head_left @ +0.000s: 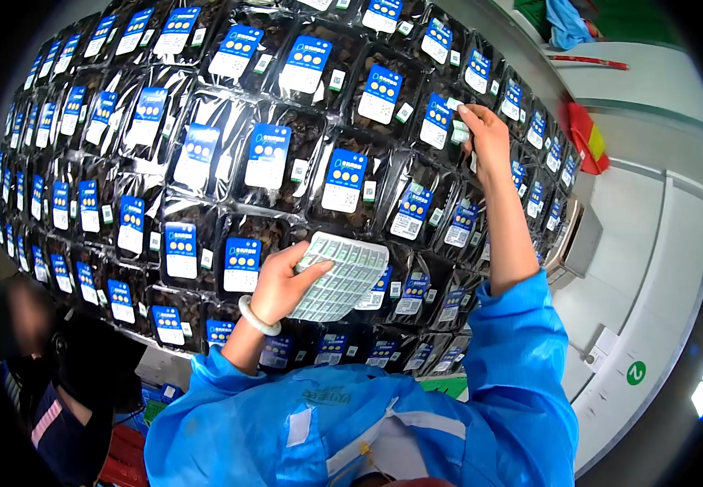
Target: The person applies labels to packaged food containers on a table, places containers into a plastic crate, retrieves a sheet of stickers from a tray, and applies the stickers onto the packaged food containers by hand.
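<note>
Rows of film-wrapped black trays (351,174) with blue-and-white labels cover the table. My left hand (282,284), a pale bracelet at its wrist, grips a sheet of small green-and-white stickers (339,280), thumb on top. Up and to the right, my right hand (485,134) is over a tray beside its blue label (436,120). Its thumb and index finger are pinched on a small green-and-white sticker (459,132). Many trays carry a similar small sticker next to the blue label.
Another person (51,365) is at the lower left, near a red crate (127,458). A red-and-yellow object (587,138) and a cardboard box (575,243) are off the table's right end. Blue cloth (567,23) shows at the top right.
</note>
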`<state>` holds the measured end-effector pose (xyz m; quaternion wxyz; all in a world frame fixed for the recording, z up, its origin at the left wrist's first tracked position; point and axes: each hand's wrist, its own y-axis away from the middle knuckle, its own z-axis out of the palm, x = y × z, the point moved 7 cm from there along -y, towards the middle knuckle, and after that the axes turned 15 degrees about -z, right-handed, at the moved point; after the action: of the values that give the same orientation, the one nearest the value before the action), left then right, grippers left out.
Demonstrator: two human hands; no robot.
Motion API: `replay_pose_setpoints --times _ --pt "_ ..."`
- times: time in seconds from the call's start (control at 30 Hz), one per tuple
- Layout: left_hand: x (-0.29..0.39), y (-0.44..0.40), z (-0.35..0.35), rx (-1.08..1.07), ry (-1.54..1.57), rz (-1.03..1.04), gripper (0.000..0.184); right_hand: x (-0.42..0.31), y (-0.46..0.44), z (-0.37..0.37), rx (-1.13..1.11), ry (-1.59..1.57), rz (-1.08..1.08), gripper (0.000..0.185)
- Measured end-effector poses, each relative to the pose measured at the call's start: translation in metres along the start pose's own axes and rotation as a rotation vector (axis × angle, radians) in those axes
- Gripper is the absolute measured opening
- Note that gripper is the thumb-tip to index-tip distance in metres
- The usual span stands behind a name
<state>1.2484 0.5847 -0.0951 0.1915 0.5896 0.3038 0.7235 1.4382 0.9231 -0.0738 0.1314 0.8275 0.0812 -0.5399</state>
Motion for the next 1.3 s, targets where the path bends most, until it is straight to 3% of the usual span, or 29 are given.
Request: replay_pose_setpoints --times 0.23,0.33,0.37,0.4,0.47,0.53,0.6,0.87,0.97,1.0,1.13,1.2,1.27,1.3 --pt "-0.017 -0.015 -0.019 -0.008 0.122 -0.062 0.018 0.057 -0.049 0.013 0.049 -0.058 0.169 0.022" --pt "-0.018 -0.017 -0.024 0.007 0.161 -0.072 0.017 0.065 -0.063 0.016 -0.055 0.309 0.061 0.030" --pt "-0.019 -0.018 -0.026 0.012 0.118 -0.082 0.017 0.056 -0.071 0.008 -0.078 0.750 -0.043 0.040" --pt "-0.021 -0.018 -0.028 0.017 0.111 -0.086 0.016 0.030 -0.067 0.010 -0.083 0.966 -0.154 0.051" --pt "-0.024 -0.021 -0.029 0.026 0.099 -0.085 0.016 0.046 -0.078 0.006 -0.049 0.653 -0.101 0.046" --pt "-0.028 -0.023 -0.030 0.012 0.135 -0.100 0.017 0.000 -0.053 0.055 -0.192 0.054 -0.010 0.028" --pt "-0.030 -0.025 -0.029 0.002 0.195 -0.111 0.017 -0.012 -0.053 0.085 -0.313 -0.093 -0.078 0.029" --pt "-0.038 -0.025 -0.040 0.017 0.184 -0.146 0.017 0.006 -0.093 0.127 -0.311 0.330 -0.334 0.039" --pt "-0.042 -0.025 -0.043 0.020 0.240 -0.145 0.016 -0.025 -0.079 0.128 -0.213 0.877 -0.475 0.044" --pt "-0.043 -0.025 -0.044 0.024 0.219 -0.142 0.017 -0.031 -0.081 0.124 -0.199 0.876 -0.500 0.048" --pt "-0.043 -0.025 -0.045 0.029 0.179 -0.131 0.018 -0.043 -0.118 0.120 -0.270 -0.029 -0.274 0.029" --pt "-0.040 -0.025 -0.046 0.025 0.151 -0.117 0.019 -0.062 -0.150 0.126 -0.244 -0.028 -0.368 0.029" --pt "-0.041 -0.026 -0.047 0.025 0.156 -0.125 0.019 -0.042 -0.216 0.129 -0.373 0.020 -0.389 0.029" --pt "-0.042 -0.026 -0.047 0.025 0.158 -0.128 0.018 -0.045 -0.221 0.137 -0.262 0.072 -0.314 0.034"
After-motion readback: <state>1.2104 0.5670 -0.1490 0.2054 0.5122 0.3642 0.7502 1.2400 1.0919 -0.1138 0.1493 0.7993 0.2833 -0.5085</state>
